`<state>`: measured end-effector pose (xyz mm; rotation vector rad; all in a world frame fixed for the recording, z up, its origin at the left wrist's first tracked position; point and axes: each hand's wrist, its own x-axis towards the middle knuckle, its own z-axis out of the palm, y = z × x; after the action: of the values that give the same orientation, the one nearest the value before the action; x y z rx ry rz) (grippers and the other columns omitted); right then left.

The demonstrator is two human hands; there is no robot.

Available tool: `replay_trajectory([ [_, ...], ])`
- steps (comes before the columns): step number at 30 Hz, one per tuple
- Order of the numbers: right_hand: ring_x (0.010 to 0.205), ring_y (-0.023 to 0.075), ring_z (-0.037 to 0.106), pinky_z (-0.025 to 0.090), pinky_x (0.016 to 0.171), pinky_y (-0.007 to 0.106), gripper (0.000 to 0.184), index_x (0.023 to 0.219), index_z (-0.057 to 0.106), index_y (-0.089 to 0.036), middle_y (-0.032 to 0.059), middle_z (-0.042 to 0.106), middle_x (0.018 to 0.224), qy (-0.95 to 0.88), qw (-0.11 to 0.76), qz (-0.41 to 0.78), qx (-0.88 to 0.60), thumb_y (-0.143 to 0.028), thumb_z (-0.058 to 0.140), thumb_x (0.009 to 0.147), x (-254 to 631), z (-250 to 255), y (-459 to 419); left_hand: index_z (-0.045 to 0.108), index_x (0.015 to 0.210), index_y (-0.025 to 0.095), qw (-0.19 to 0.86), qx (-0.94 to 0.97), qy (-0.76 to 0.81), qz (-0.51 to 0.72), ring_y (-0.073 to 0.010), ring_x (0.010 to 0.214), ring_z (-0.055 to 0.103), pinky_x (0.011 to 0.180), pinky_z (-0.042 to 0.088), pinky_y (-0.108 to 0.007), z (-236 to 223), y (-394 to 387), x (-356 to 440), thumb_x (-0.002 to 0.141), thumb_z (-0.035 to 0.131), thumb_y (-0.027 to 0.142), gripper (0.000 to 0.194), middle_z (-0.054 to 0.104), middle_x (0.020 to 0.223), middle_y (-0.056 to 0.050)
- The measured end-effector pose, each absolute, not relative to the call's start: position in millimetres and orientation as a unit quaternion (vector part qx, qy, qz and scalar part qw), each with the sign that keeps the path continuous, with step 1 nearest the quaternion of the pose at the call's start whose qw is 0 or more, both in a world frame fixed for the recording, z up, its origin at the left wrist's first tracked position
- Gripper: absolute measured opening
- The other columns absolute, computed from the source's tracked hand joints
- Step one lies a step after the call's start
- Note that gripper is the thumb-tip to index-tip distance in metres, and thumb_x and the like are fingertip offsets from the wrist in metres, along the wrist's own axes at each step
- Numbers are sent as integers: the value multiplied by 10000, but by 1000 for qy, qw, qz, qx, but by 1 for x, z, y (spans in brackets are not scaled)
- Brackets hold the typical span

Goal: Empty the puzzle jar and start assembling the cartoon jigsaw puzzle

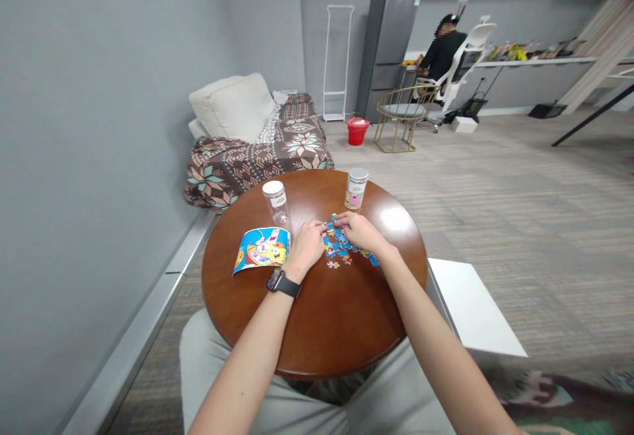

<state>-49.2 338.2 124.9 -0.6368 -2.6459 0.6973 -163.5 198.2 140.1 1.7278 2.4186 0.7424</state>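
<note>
"Head view — what are our hands doing?"

"Our left hand (308, 245) and right hand (361, 232) touch puzzle pieces (339, 245), nearer the table's (327, 323) far edge than its near one — fingers bent, though we cannot tell whether either grips any."

"And around them?"

"Our picture sheet (263, 248) lies toward the left edge, a jar (278, 205) beyond it."

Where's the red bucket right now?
In the head view, the red bucket is on the floor beyond the table, just left of the gold-framed chair.

Bright, diffuse lt; glare R side of tabletop (395, 218); wide-angle distortion @ edges.
</note>
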Motion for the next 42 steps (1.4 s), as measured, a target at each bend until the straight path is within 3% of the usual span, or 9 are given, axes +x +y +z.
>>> replay_trajectory([
  [6, 1110, 205, 620, 448, 1028, 330, 368, 1078, 704, -128, 115, 680, 1166, -922, 199, 247, -221, -49, 436, 839, -50, 123, 339, 708, 969, 143, 32, 529, 811, 247, -234, 1053, 601, 992, 459, -359, 143, 197, -162, 879, 453, 107, 273, 685, 1059, -96],
  [10, 1101, 203, 614, 454, 1011, 336, 356, 1086, 682, -149, 106, 672, 1150, -918, 218, 240, -229, -47, 451, 834, -49, 121, 340, 684, 1090, 156, 31, 542, 800, 255, -223, 1088, 590, 1010, 444, -345, 143, 198, -162, 899, 451, 141, 302, 668, 1143, -95],
  [17, 1190, 247, 574, 408, 1071, 386, 316, 1118, 673, -118, 159, 627, 1251, -923, 196, 225, -244, -114, 480, 867, -51, 117, 342, 702, 1077, 128, 19, 558, 799, 221, -240, 1115, 575, 1032, 424, -353, 137, 198, -163, 921, 436, 169, 312, 642, 1186, -120],
  [28, 1093, 228, 609, 450, 989, 376, 257, 1103, 644, -159, 114, 677, 1138, -920, 197, 230, -248, -141, 551, 864, -47, 126, 337, 636, 1149, 176, 6, 544, 814, 206, -241, 1110, 556, 989, 437, -366, 138, 194, -168, 923, 501, 179, 263, 631, 1111, -98],
  [34, 1059, 211, 607, 444, 979, 353, 245, 1046, 663, -181, 84, 682, 1081, -926, 195, 218, -240, -113, 589, 823, -46, 130, 335, 587, 1249, 160, 29, 556, 794, 244, -237, 1182, 546, 1045, 407, -361, 131, 196, -171, 912, 513, 138, 345, 618, 1261, -109],
  [42, 989, 193, 615, 462, 930, 330, 239, 1007, 677, -171, 73, 695, 1024, -926, 194, 228, -230, -76, 584, 808, -47, 132, 334, 623, 1131, 178, 34, 551, 796, 249, -240, 1089, 580, 975, 452, -380, 141, 194, -168, 894, 541, 135, 255, 661, 1139, -85],
])
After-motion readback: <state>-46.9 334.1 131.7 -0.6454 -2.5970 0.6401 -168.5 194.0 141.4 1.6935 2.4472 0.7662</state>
